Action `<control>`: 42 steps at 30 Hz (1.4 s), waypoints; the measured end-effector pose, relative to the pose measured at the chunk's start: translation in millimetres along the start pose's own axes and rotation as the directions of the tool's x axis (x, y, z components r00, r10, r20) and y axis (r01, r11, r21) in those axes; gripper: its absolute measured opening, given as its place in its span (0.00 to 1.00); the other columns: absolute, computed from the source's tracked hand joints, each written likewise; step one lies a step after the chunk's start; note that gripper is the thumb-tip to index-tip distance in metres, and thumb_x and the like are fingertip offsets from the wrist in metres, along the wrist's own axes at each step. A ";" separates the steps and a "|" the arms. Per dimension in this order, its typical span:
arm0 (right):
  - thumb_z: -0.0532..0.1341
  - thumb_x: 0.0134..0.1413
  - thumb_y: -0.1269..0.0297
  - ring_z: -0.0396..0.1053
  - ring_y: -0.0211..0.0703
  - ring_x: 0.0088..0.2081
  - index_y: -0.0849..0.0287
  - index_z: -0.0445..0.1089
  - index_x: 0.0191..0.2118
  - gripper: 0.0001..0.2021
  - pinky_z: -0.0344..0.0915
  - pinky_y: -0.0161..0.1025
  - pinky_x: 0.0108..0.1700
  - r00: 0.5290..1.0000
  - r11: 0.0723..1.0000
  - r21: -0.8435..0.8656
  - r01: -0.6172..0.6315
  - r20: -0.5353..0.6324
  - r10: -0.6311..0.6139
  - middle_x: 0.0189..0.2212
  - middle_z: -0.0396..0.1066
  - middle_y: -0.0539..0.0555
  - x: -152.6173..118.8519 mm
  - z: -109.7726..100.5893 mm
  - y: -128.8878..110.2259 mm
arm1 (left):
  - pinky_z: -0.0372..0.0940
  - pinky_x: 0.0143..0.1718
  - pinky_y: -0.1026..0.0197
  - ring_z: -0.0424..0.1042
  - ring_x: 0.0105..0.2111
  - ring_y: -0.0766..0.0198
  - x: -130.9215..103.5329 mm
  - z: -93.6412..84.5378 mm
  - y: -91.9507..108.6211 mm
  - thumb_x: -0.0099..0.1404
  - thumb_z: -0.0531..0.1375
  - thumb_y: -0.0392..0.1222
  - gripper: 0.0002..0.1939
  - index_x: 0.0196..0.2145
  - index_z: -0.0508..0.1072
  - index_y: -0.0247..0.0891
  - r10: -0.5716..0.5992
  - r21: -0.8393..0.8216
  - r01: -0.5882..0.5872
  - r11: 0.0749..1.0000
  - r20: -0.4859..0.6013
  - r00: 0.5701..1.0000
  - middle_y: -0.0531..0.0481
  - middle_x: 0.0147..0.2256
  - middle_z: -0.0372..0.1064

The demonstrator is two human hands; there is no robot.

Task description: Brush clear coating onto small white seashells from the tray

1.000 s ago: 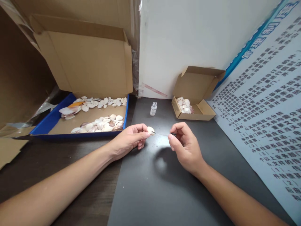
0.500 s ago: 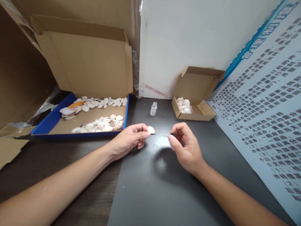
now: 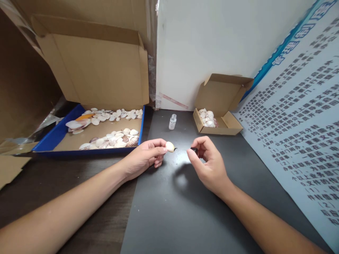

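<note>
Between thumb and fingers, my left hand (image 3: 148, 157) pinches a pale seashell (image 3: 170, 146) over the dark table. A small dark tip shows at the shell's right edge. My right hand (image 3: 208, 162), a short way to the right, is closed on a small black cap (image 3: 194, 150) that shows between thumb and index finger. A thin brush seems to reach from the cap toward the shell, but it is too faint to make out fully. Beyond the hands, a small clear glass bottle (image 3: 172, 122) stands upright without a cap.
A blue-edged box (image 3: 143, 128) at the left holds many white shells and a larger pinkish shell (image 3: 76, 125). At the back right, an open cardboard box (image 3: 227, 131) contains more shells. A printed poster (image 3: 299, 116) leans along the right side.
The shell in my left hand has tilted and shows more of its face. My right hand has shifted slightly left, and more of the black cap is visible.
</note>
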State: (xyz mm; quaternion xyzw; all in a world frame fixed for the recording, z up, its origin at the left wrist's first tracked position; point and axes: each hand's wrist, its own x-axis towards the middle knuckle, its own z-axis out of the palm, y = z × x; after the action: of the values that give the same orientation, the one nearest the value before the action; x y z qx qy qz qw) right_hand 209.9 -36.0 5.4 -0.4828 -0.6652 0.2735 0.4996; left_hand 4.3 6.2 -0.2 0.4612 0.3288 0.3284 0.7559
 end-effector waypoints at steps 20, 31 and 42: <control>0.62 0.56 0.69 0.59 0.33 0.21 0.53 0.61 0.36 0.08 0.60 0.33 0.22 0.994 0.999 0.031 0.041 0.099 -0.043 0.22 0.59 0.42 -5.7 1.3 -7.2 | 0.52 0.24 0.67 0.55 0.20 0.74 0.8 1.5 -0.2 0.59 0.68 0.46 0.14 0.30 0.68 0.37 0.007 0.027 -0.007 1.000 -0.013 1.000 0.60 0.21 0.59; 0.63 0.57 0.68 0.60 0.33 0.22 0.53 0.62 0.37 0.08 0.60 0.32 0.23 0.999 0.998 0.034 0.052 0.010 -0.052 0.25 0.61 0.43 -4.6 0.7 -5.1 | 0.53 0.25 0.66 0.55 0.21 0.72 2.1 -3.4 -4.2 0.61 0.67 0.46 0.12 0.31 0.69 0.38 0.037 0.142 -0.040 0.989 0.028 0.999 0.59 0.21 0.57; 0.61 0.58 0.68 0.59 0.34 0.23 0.53 0.61 0.36 0.06 0.60 0.34 0.25 0.997 0.998 0.021 0.066 -0.048 -0.065 0.24 0.60 0.44 -3.8 -1.2 -4.6 | 0.53 0.25 0.65 0.56 0.21 0.72 0.0 0.8 -1.1 0.59 0.67 0.45 0.12 0.31 0.69 0.37 0.020 0.087 -0.022 0.996 0.023 1.000 0.59 0.22 0.59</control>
State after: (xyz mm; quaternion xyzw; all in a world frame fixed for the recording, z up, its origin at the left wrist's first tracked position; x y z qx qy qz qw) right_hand 209.5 -41.4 8.2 -0.4612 -0.6656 0.2529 0.5295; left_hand 5.1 5.4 -1.0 0.5009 0.3296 0.3166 0.7350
